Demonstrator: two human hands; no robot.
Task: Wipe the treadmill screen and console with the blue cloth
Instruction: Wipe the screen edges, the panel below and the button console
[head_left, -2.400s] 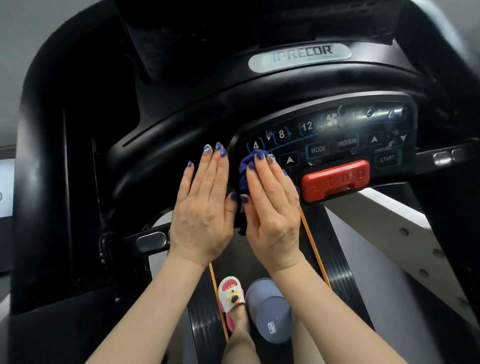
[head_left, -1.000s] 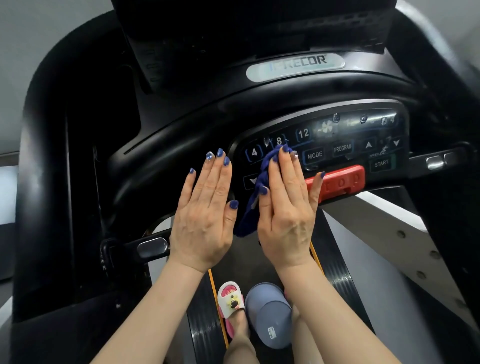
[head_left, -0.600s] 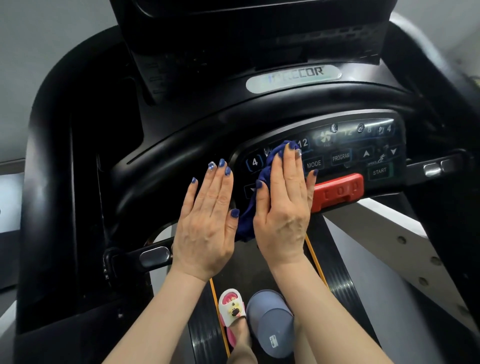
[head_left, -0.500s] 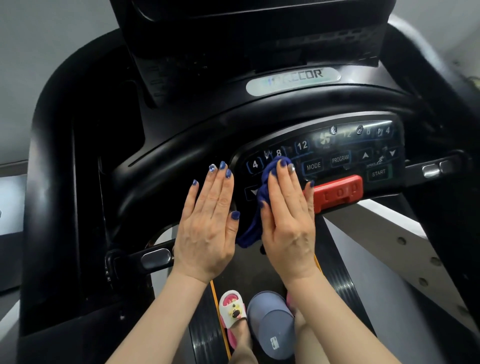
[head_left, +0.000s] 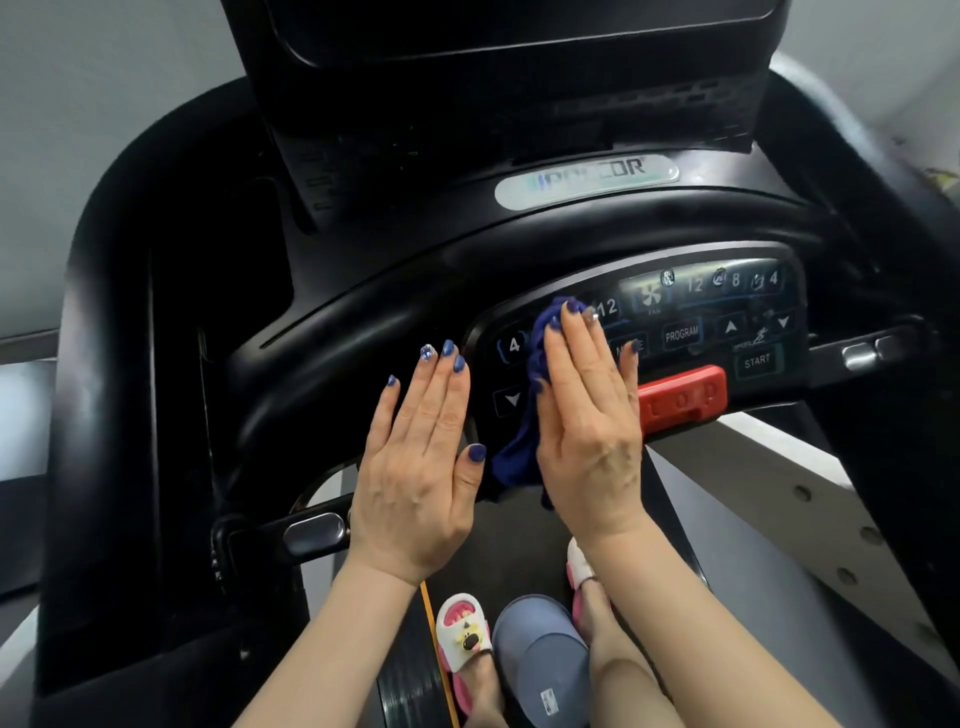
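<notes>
Left hand (head_left: 415, 467): lies flat on the black curved console housing (head_left: 322, 374), just left of the keypad; fingers straight and together, thumb out toward the cloth. Its grip is fully spread and holds nothing; it looks to be bracing the body.
Blue cloth (head_left: 519, 447): bunched under the right palm, pressed against the left part of the keypad panel (head_left: 696, 306); one fold shows above the fingertips near the "12" key, another hangs below the panel's lower edge, between the two hands.
Right hand (head_left: 587, 426): flat over the cloth, fingers straight and pointing up the panel, wrist low. Its grip is open too; the cloth is held by palm pressure, not pinched.
Step in hand: wiping the keypad, judged to be about a third of the way across; the "4" key and the down arrow are uncovered to the left, PROGRAM, the arrows and START lie untouched to the right.
Doing it well: keep the palm flat and the pressure light and even so no key is triggered; sweep rightward in overlapping passes; gather the hanging fold so it does not drag.
Red stop bar (head_left: 680, 397): touching or just beside the right hand's little-finger side; a firm push here could snag the cloth.
Screen (head_left: 519, 31): dark, at the top, well apart from both hands; judged yet to be wiped.
</notes>
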